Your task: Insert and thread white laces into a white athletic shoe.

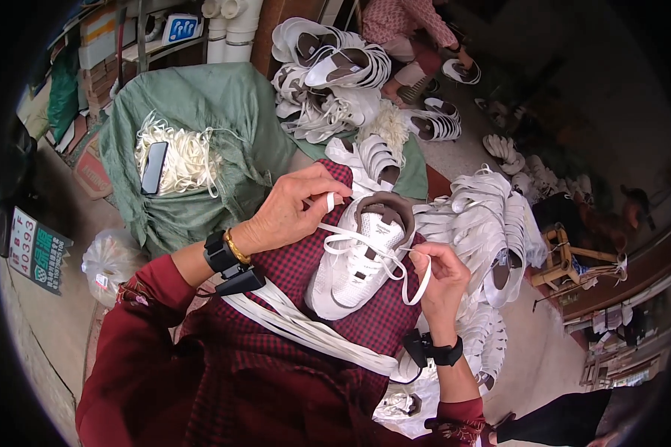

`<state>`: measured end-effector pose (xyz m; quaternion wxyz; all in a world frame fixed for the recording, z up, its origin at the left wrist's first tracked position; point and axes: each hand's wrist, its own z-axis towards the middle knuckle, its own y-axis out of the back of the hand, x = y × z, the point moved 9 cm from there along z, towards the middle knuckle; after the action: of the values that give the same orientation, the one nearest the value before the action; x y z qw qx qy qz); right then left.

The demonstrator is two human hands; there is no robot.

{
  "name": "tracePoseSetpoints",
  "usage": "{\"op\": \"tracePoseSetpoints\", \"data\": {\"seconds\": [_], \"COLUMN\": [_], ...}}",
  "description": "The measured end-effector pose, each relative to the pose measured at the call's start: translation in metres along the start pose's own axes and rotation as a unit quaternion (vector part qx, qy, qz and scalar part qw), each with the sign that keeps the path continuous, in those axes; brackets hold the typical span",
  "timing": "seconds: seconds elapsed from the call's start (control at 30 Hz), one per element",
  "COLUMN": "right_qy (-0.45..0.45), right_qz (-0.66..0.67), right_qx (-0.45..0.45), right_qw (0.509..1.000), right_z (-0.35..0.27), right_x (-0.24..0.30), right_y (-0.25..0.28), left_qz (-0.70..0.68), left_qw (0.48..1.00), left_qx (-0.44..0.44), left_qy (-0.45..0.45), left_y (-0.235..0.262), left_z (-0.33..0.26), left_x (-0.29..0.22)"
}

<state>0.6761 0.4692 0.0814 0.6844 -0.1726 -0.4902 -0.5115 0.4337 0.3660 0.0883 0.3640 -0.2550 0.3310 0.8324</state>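
A white sneaker [356, 257] with a brown lining lies on the red-and-black checked cloth [291, 261] over my lap, its toe toward me. White shoelace [343, 237] runs through its upper eyelets and crosses loosely over the tongue. My left hand [291, 205] pinches one lace end between thumb and fingers, above the shoe's left side. To the right of the shoe, my right hand [441, 279] is closed on the other lace end, which hangs in a loop below the fingers. A bundle of white laces [306, 331] lies across my lap.
Left, a green cloth-covered heap [238, 97] carries a pile of cream laces [190, 160] and a phone [153, 168]. Stacked white shoes [343, 67] stand ahead, more shoes [473, 201] at right. Another person [410, 30] sits beyond. A plastic bag [112, 261] rests at left.
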Motion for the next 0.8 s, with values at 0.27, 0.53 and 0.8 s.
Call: {"op": "tracePoseSetpoints", "data": {"seconds": [0.27,0.53,0.8], "right_qy": [-0.055,0.133,-0.129], "right_qz": [-0.02,-0.313,-0.02], "right_qx": [-0.002,0.087,0.133], "right_qw": [0.998,0.936,0.982], "right_z": [-0.001,0.009,0.022], "right_x": [-0.009,0.041,-0.014], "right_y": [-0.004,-0.036,-0.026], "left_qz": [-0.114,-0.17,-0.145], "left_qw": [0.992,0.982,0.986], "left_qx": [0.032,0.018,0.0], "left_qy": [0.051,0.077,0.082], "left_y": [-0.027,-0.029,-0.03], "left_z": [-0.012,-0.02,-0.02], "left_x": [0.013,0.011,0.013]}}
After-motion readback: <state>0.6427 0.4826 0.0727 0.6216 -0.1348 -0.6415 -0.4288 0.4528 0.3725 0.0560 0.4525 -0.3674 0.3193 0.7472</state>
